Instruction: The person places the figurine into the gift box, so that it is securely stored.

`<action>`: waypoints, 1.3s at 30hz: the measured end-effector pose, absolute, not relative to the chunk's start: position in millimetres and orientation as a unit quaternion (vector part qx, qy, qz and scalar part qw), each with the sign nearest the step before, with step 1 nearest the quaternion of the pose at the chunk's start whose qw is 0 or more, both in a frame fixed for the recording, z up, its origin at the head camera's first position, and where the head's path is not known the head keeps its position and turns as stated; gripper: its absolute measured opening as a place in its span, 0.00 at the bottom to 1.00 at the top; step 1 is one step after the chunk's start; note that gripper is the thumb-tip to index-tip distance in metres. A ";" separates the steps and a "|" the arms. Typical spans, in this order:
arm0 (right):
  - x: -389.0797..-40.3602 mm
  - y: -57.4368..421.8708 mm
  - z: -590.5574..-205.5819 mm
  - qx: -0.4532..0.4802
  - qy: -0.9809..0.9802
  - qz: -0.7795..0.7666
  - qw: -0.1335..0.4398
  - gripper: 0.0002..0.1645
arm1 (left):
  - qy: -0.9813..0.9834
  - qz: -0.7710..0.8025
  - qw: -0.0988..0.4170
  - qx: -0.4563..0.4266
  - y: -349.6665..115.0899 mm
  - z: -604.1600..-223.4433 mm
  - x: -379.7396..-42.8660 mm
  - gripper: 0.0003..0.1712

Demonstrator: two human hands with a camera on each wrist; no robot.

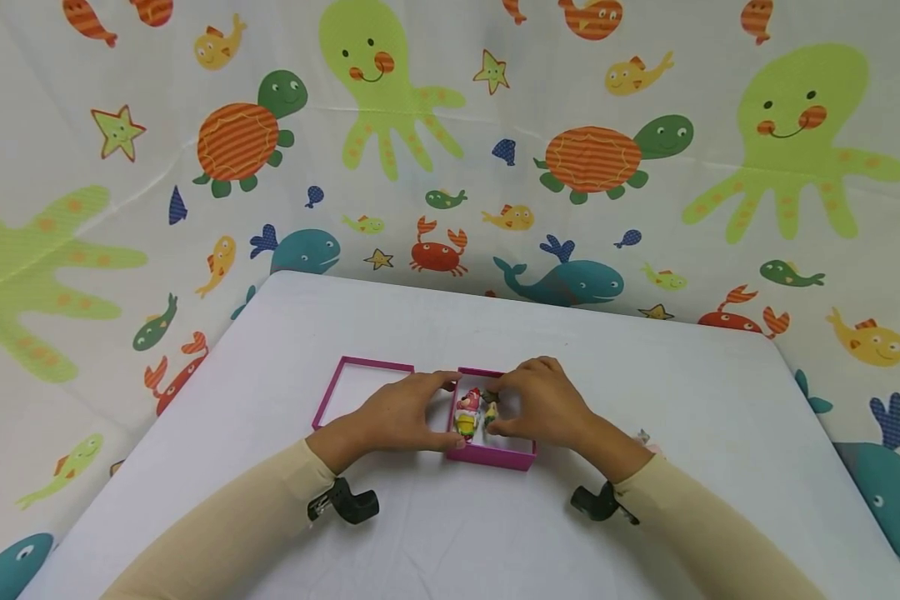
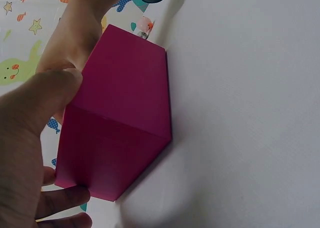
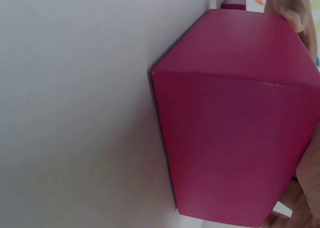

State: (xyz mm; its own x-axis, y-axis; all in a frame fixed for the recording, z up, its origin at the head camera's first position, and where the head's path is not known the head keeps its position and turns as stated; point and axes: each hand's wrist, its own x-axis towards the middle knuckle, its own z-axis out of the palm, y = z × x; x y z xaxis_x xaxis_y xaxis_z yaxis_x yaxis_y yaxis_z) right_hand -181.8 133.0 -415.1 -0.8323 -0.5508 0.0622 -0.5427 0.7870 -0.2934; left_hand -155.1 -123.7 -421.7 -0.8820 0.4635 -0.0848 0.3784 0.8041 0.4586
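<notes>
A magenta box stands on the white table with its top uncovered. My left hand grips its left side, thumb at the near left corner and fingers at the far one; the left wrist view shows the thumb at the rim of the box. Inside, a figurine with a pink head and yellow lower part lies along the left wall. Beside it is a smaller yellow-green figurine, which my right hand pinches between thumb and fingers, reaching in over the right wall.
Left of the box lies a shallow magenta lid, partly covered by my left hand. A small pinkish figurine sits beyond my right wrist, mostly hidden. A cloth printed with sea animals hangs behind the table.
</notes>
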 end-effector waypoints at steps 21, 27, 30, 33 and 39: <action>-181.0 125.2 -415.4 -0.266 0.953 -0.134 0.053 0.35 | 0.942 0.228 0.099 0.226 -124.6 -420.3 -154.3 0.59; -180.0 130.6 -410.9 -0.277 0.950 -0.140 0.038 0.37 | 0.944 0.222 0.097 0.225 -124.0 -421.0 -154.1 0.59; -180.2 136.7 -406.8 -0.280 0.947 -0.154 0.034 0.36 | 0.944 0.222 0.098 0.224 -123.5 -420.4 -154.2 0.59; -180.1 143.8 -401.7 -0.279 0.944 -0.175 0.032 0.35 | 0.944 0.223 0.098 0.223 -123.2 -420.2 -154.9 0.59; -177.3 156.8 -395.3 -0.261 0.943 -0.205 0.037 0.36 | 0.945 0.221 0.101 0.221 -123.3 -421.3 -156.3 0.60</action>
